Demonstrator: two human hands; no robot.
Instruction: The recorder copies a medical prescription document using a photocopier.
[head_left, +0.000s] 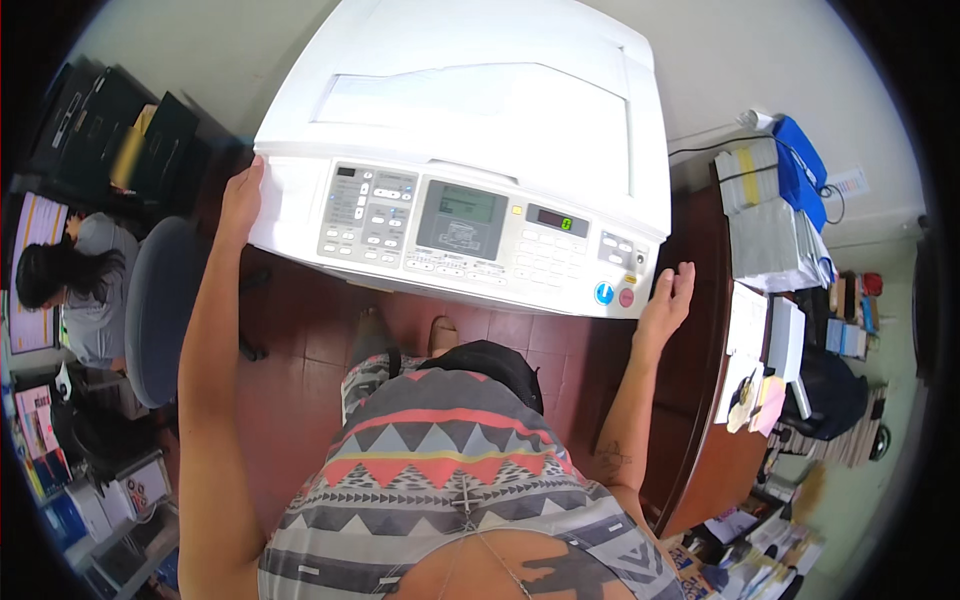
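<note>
A large white copier (480, 127) stands before me with its lid down. Its front control panel (480, 232) carries a lit display screen (459, 214), many buttons and a small green digit. My left hand (244, 199) lies against the machine's left side; part of its fingers is hidden, so its grip is unclear. At the right front corner, beside the round blue button (604, 292) and the red button (626, 298), is my right hand (666, 304). Its fingers point upward and hold nothing; whether the palm touches the casing I cannot tell.
To the right, a wooden desk (694, 480) bears stacked paper (765, 240), a blue bag (801, 161) and a black cable (720, 142). On the left are a blue-grey chair (161, 315), a seated person (97, 277) and dark filing cabinets (97, 127). Red tiles (292, 390) cover the floor.
</note>
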